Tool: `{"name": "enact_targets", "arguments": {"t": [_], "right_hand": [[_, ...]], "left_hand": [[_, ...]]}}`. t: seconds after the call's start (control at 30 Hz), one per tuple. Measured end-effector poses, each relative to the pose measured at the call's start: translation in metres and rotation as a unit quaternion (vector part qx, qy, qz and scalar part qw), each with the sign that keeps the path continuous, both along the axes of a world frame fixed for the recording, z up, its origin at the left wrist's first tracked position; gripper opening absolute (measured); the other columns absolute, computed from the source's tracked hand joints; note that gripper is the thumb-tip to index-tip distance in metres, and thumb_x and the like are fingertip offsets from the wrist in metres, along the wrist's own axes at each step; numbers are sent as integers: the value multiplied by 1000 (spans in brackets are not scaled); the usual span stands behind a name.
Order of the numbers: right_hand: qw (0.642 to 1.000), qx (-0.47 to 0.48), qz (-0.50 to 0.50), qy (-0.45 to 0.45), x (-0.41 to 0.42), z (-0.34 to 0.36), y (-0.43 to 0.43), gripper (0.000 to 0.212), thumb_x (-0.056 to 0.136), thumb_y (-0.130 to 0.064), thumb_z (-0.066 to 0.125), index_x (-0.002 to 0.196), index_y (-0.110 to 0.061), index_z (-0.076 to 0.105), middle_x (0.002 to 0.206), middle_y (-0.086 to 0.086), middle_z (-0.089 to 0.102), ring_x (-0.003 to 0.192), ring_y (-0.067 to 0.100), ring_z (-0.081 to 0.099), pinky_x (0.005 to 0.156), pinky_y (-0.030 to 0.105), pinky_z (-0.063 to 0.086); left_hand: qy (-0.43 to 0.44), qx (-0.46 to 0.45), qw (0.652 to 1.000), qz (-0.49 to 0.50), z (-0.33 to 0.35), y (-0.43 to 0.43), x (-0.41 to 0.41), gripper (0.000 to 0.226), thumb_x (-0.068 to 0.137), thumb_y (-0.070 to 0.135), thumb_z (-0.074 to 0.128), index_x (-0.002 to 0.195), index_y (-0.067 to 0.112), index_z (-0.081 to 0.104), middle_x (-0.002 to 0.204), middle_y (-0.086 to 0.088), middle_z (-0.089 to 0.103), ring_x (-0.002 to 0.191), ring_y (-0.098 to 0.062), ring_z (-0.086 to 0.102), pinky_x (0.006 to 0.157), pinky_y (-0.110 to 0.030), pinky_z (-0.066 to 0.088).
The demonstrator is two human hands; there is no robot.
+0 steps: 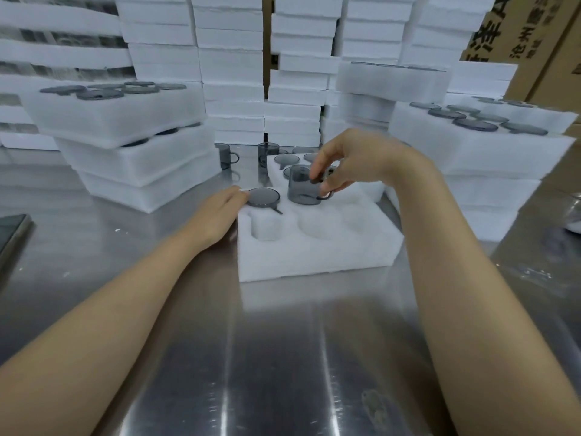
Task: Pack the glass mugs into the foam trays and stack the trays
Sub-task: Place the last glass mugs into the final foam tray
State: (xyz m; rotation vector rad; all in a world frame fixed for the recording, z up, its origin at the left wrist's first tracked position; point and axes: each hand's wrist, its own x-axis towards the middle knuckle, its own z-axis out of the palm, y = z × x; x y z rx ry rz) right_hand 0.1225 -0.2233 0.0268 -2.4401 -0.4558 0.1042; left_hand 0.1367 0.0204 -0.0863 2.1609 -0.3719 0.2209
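A white foam tray [317, 247] lies on the steel table in front of me, with round pockets. One grey glass mug [263, 197] sits sunk in its far-left pocket, only the rim showing. My left hand [220, 212] rests at the tray's left edge, fingertips touching that mug's rim. My right hand [342, 166] pinches the handle and rim of a second grey mug [302, 188], held upright over the far-middle pocket. Behind it lies another tray [276, 171] with mugs in it. Two loose mugs [268, 152] stand on the table beyond.
Stacks of filled foam trays stand at the left [125, 143] and right [478, 158]. A wall of white foam trays [232, 73] rises behind. Cardboard boxes [534, 42] are at the far right. A dark flat object [12, 231] lies at the table's left edge.
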Motion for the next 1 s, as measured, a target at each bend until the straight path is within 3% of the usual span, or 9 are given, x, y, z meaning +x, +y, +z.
{"name": "enact_targets", "arguments": {"t": [0.23, 0.33, 0.47, 0.57, 0.63, 0.7, 0.8, 0.87, 1.0], "right_hand": [[995, -91, 24, 16, 11, -8, 4, 17, 77, -3, 74, 77, -20, 72, 63, -10, 70, 59, -3, 63, 56, 9, 47], [995, -96, 34, 24, 16, -4, 4, 13, 84, -9, 69, 81, -21, 71, 71, -10, 73, 67, 2, 68, 58, 12, 47], [998, -40, -6, -57, 26, -3, -3, 15, 81, -18, 76, 95, -22, 72, 87, -12, 71, 74, -2, 64, 69, 16, 49], [995, -90, -5, -35, 31, -11, -1, 33, 80, -30, 77, 112, -28, 69, 96, -20, 66, 94, 0, 61, 83, 19, 46], [995, -99, -8, -12, 31, -12, 0, 37, 79, -41, 74, 114, -30, 68, 104, -16, 68, 101, 8, 63, 87, 26, 51], [994, -111, -8, -4, 28, -10, 2, 43, 77, -49, 73, 116, -30, 68, 109, -15, 67, 100, 3, 62, 83, 23, 52], [990, -140, -13, 0, 25, -7, 6, 49, 76, -48, 75, 119, -26, 67, 110, -12, 66, 88, -2, 61, 78, 20, 52], [983, -181, -36, 1, 24, -6, 11, 51, 74, -50, 75, 120, -28, 65, 112, -10, 64, 88, 7, 62, 85, 27, 50], [960, -275, -54, 3, 27, -13, 23, 54, 77, -52, 72, 125, -29, 62, 131, -7, 57, 117, 22, 55, 103, 38, 39]], "left_hand": [[-4, -24, 1000, 8, 0, 0, 0, 42, 103, 31, 38, 108, -3, 60, 110, -21, 64, 106, -33, 57, 97, -41, 41], [-2, -25, 1000, 7, -1, 0, 0, 42, 103, 33, 38, 108, -2, 61, 111, -19, 64, 106, -31, 58, 97, -41, 41], [-5, -28, 1000, 4, -1, 1, 2, 42, 103, 34, 38, 104, -1, 62, 107, -20, 64, 102, -32, 58, 92, -40, 43], [-3, -30, 1000, -6, 0, 2, 3, 45, 103, 34, 38, 104, -6, 58, 108, -25, 61, 102, -36, 57, 82, -36, 40], [-2, -29, 1000, -13, -1, 2, 3, 47, 103, 35, 37, 105, -7, 57, 110, -26, 61, 103, -36, 57, 87, -40, 41], [-1, -26, 1000, -12, 0, 2, 3, 47, 103, 35, 37, 106, -7, 57, 111, -25, 61, 104, -35, 57, 93, -45, 42], [-4, -24, 1000, -6, -2, 2, 4, 46, 103, 36, 37, 105, -6, 57, 110, -25, 61, 94, -27, 59, 81, -36, 40], [-2, -22, 1000, 2, -3, 1, 5, 46, 102, 37, 38, 104, -4, 58, 108, -23, 62, 94, -29, 59, 75, -31, 36], [-5, -24, 1000, 8, -4, 1, 5, 48, 102, 39, 37, 102, -5, 57, 106, -23, 62, 95, -30, 59, 73, -30, 36]]}}
